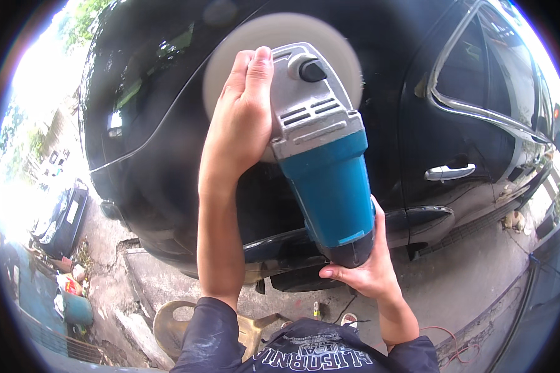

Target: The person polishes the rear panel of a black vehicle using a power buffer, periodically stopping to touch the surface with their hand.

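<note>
A power polisher (330,193) with a teal body and a grey metal head lies against the side of a black car (379,81). Its round, pale pad (286,28) is smeared by motion and rests over the car's dark panel. My left hand (246,105) is closed round the left side of the metal head, its thumb and fingers pointing up; whatever grip lies under it is hidden. At the dark rear end of the machine, my right hand (370,264) wraps the handle from below, thumb to the left.
A door handle (450,172) sticks out right of the polisher. Behind my left arm stands a beige plastic chair (168,329). An orange cord (457,348) lies on the concrete at lower right. Another dark car (62,217) and a blue-green bin (78,309) are at left.
</note>
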Tool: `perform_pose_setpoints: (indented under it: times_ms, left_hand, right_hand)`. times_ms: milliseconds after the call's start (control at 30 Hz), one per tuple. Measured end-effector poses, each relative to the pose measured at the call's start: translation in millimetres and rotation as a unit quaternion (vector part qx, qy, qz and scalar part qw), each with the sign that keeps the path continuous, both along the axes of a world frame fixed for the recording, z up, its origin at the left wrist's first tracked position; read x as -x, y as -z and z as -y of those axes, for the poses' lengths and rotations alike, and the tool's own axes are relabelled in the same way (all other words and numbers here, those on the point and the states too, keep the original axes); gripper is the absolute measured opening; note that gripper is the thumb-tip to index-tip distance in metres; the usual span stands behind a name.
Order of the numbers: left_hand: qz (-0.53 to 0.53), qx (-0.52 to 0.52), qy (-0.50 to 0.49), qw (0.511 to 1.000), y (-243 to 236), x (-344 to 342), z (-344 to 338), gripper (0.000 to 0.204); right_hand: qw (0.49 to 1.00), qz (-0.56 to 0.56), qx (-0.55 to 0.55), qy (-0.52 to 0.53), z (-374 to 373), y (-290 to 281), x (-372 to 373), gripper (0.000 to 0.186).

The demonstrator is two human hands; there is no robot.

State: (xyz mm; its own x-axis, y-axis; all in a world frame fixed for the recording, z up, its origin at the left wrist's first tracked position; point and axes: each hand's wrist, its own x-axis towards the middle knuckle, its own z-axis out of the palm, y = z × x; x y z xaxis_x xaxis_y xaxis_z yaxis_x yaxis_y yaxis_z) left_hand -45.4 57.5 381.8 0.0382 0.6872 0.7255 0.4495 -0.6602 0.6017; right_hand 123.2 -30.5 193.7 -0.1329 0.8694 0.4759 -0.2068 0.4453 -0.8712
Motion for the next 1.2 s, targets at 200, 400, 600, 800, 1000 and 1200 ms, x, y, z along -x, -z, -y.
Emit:
perform_pose_setpoints:
  times_ms: [200,400,600,800,1000,1200]
  left_hand:
    - [0.038,0.003,-0.056,0.998,28.3,36.5,1.4,0.043]
    - [0.212,0.056,-0.029,0.975,106.8,145.9,48.7,0.047]
    - [0.350,0.018,-0.031,0.936,204.6,199.7,82.7,0.049]
    - [0.350,0.035,-0.076,0.933,234.4,160.9,93.7,0.050]
    - [-0.001,-0.026,0.001,1.000,151.0,48.4,49.5,0.026]
    - [-0.088,0.102,0.085,0.987,103.6,-24.5,27.1,0.036]
  right_hand:
    - [0.997,0.071,-0.025,-0.004,-0.6,13.4,14.9,0.125]
    - [0.982,0.159,-0.001,-0.102,8.2,41.5,67.8,0.115]
    - [0.934,0.318,0.001,-0.159,-1.2,81.9,93.9,0.110]
    - [0.945,0.311,0.014,-0.105,7.6,106.3,68.1,0.107]
    - [0.993,0.036,0.089,0.074,37.8,133.4,36.4,0.099]
    - [0.979,-0.073,0.169,0.086,31.4,154.5,20.6,0.055]
